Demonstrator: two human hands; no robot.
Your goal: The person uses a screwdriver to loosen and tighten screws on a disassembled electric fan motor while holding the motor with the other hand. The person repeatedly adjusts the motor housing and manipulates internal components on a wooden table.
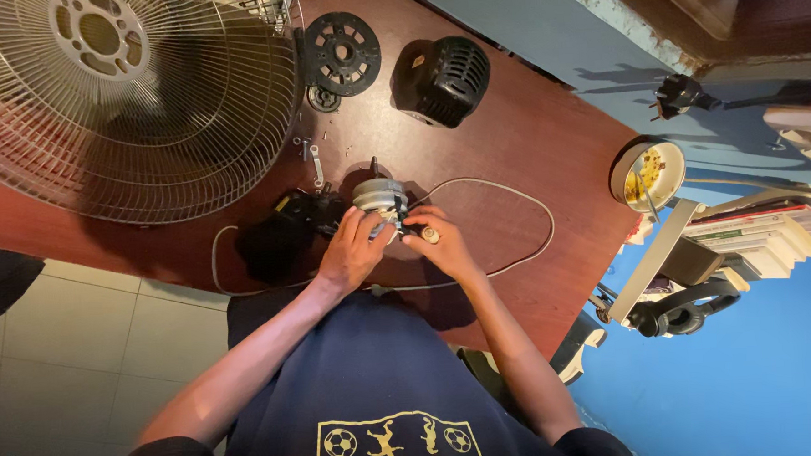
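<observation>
A small silver fan motor (379,195) with a short shaft stands on the reddish-brown table (511,150). My left hand (352,250) wraps its near side, fingers on the metal body. My right hand (438,240) pinches a small part at the motor's right edge. A black housing piece (287,229) lies against the motor on the left. A grey cord (523,205) loops from the motor across the table.
A large wire fan guard (127,103) covers the table's left end. A round black plastic disc (343,50) and a black vented motor cover (443,79) lie behind. Loose screws (316,159) sit near the motor. A bowl (649,174), books (761,235) and headphones (678,309) lie right.
</observation>
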